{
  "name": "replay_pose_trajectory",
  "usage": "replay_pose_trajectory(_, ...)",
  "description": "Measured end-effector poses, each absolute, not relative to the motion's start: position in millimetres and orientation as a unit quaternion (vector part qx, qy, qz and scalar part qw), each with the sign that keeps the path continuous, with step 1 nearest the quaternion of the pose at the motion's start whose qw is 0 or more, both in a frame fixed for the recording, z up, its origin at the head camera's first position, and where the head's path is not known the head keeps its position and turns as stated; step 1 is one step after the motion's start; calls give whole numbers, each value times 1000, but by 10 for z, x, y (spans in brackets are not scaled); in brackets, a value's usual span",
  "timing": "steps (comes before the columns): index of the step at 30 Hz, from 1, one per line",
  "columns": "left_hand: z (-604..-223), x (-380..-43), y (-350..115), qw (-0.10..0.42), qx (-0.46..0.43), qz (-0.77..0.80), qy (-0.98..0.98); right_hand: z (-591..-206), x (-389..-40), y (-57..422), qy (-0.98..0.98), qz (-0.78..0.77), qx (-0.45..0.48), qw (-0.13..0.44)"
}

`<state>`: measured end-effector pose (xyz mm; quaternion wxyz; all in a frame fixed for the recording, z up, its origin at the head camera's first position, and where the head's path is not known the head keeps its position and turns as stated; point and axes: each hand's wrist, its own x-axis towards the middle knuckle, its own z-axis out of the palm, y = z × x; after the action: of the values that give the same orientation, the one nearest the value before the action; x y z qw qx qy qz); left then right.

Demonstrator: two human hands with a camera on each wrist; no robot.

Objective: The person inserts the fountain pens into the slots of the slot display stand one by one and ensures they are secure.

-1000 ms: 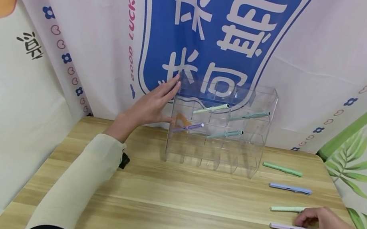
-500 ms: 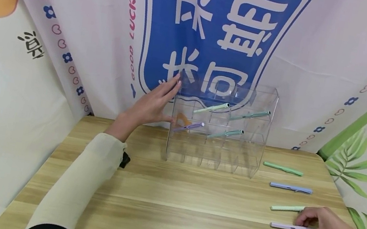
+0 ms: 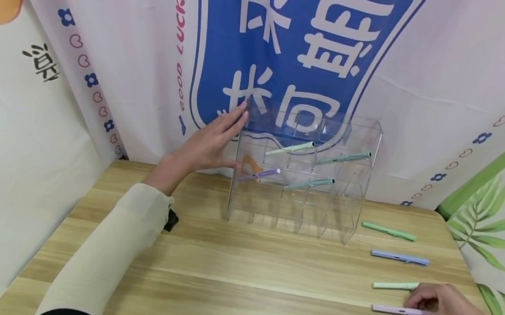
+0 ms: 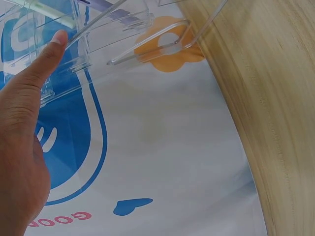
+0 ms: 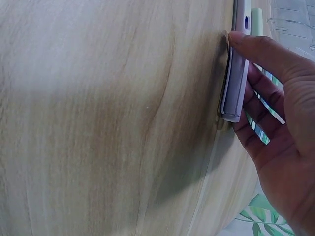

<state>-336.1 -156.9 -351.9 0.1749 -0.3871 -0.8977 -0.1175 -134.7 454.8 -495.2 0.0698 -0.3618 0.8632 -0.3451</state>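
In the head view my left hand rests against the left side of a clear acrylic pen rack, fingers extended. Its thumb touches the side panel in the left wrist view. Pens lie slanted in the rack: pale green, teal, purple and another teal one. At the right, my right hand pinches a lavender pen between thumb and fingers, low over the table; the right wrist view shows its clip end. My fingers partly hide a pale green pen just behind.
A green pen and a blue pen lie on the wooden table, to the right of the rack. A printed curtain hangs behind the table's back edge.
The lavender pen has shifted very slightly away from me with my right hand, whose thumb now covers more of its clip. My left hand and the rack hold still.
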Motion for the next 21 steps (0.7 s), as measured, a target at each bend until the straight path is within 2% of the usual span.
replay_pose_trajectory(15,-3522,-3361,-1569,168,-379,-117,-902,-4959,-1342,4539,876,-330,-349,51)
replay_pose_trajectory(21,-3516,-3356,-1563,170,-376,-117,-903,-4918,-1341,4493,895,-297,-334,16)
